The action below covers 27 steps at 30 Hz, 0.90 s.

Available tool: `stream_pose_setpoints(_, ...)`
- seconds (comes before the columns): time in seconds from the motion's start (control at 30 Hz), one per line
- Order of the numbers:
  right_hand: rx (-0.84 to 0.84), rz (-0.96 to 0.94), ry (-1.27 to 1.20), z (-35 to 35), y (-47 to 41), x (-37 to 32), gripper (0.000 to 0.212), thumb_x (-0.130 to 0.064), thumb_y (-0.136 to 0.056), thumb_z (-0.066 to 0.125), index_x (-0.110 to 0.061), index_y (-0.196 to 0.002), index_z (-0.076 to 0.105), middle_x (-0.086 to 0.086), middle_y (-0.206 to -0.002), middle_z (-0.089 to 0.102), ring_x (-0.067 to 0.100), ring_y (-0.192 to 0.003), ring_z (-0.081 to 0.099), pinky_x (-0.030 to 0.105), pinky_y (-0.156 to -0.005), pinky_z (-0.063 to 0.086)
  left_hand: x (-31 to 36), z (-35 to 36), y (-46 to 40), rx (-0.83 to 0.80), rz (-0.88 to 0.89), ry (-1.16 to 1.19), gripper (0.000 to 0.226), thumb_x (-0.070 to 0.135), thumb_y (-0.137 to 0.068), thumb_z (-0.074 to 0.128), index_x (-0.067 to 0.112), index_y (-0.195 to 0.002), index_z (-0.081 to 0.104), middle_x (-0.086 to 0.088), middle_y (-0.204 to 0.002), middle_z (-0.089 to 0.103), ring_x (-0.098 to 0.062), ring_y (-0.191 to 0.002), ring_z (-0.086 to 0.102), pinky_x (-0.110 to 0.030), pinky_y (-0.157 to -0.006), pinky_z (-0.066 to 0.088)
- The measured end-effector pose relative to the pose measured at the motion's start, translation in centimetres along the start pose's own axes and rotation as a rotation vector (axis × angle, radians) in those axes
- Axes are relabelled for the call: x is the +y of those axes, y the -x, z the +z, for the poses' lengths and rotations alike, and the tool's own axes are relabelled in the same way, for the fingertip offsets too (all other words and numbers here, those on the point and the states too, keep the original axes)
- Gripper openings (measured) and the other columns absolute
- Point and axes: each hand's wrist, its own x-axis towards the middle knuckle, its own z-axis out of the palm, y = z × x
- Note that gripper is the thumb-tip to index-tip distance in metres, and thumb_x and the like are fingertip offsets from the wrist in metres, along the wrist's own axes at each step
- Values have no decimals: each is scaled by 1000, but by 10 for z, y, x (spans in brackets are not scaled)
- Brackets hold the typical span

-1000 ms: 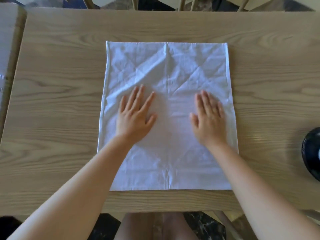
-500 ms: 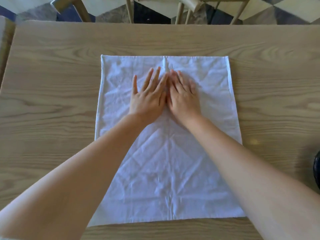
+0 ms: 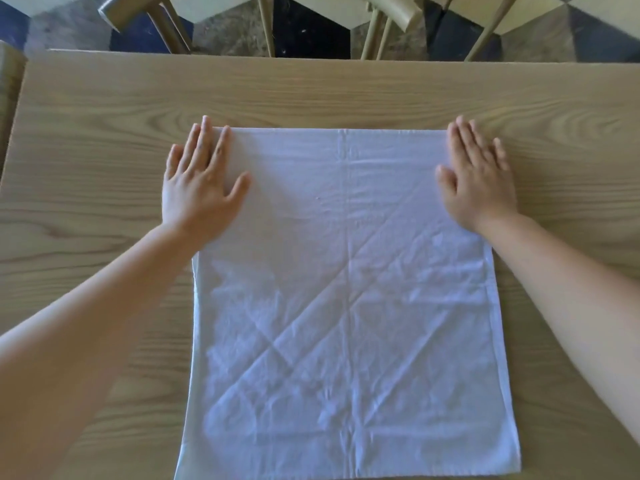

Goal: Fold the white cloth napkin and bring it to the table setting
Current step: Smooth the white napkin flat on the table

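The white cloth napkin [image 3: 346,289] lies spread flat and unfolded on the wooden table [image 3: 86,168], creased with diagonal and straight fold lines. My left hand [image 3: 199,183] rests palm down on its far left corner, fingers apart. On the far right corner my right hand [image 3: 476,176] lies flat the same way, its fingers partly over the table. Neither hand grips the cloth. Both forearms reach in from the lower corners of the view.
Wooden chair legs and backs [image 3: 377,26] stand beyond the table's far edge over a patterned floor. Another wooden surface [image 3: 8,84] borders the table at the left edge.
Both hands slid apart from the middle of the napkin's far part out to its two far corners. The cloth looks smoother near the top, and the view has shifted closer.
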Motion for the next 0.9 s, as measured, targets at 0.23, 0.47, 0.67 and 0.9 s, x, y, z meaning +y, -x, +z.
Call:
stream_pose_setpoints(0.23, -51, -7, 125, -4, 3, -3, 62, -43, -96, 15, -13, -148, -1, 2, -158, -4, 15, -144, -7, 55, -112, -9, 13, -7, 1, -36, -27, -187, 71, 56, -92, 18, 16, -149, 6, -4, -159, -2, -15, -145, -7, -57, -112, -10)
stream_pose_setpoints(0.47, -79, -461, 7, -5, 136, -30, 65, -48, -90, 28, -17, -146, 17, 8, -154, 20, 24, -142, 14, 58, -110, 12, 111, 8, 103, -3, 83, 31, 65, 52, -89, 27, 24, -148, 19, -7, -158, 10, -22, -145, 7, -58, -111, -2)
stream_pose_setpoints(0.67, -254, -610, 78, -3, 250, 6, 73, -55, -88, 34, -15, -147, 17, 8, -154, 17, 22, -143, 11, 55, -113, 10, 188, 33, 205, -105, 224, 89, 64, 51, -87, 34, 22, -145, 32, -7, -154, 23, -28, -143, 18, -59, -111, 11)
stream_pose_setpoints(0.9, -394, -666, 50, -17, 311, 47, 90, -61, -79, 53, -19, -149, 14, 4, -157, 12, 19, -145, 7, 48, -114, 9, 228, 43, 279, -146, 329, -27, 63, 54, -92, 27, 25, -148, 23, -2, -156, 19, -25, -144, 10, -57, -113, 4)
